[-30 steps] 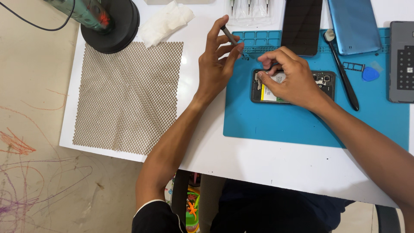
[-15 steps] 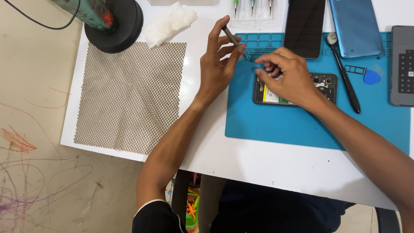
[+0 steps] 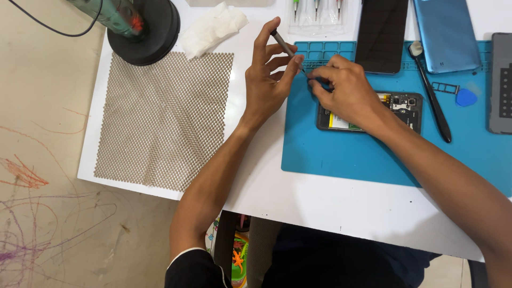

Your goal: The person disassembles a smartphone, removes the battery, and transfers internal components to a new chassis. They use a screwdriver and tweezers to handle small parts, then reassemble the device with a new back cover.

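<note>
White table (image 3: pixel 298 197), left hand (image 3: pixel 266 85) holding screwdriver (image 3: pixel 285 47) — right hand (image 3: pixel 346 93) on opened phone (image 3: pixel 400 106)

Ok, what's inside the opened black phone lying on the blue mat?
Inside the opened black phone on the blue silicone mat, a camera module and circuit board show at its right end, and a yellow-edged strip below. The right hand covers the left half.

White worktable over a scribbled floor

The white table (image 3: pixel 160 189) stands on a beige floor (image 3: pixel 48 160) marked with red and purple crayon scrawls (image 3: pixel 21 176); light falls even and soft, casting faint shadows.
</note>
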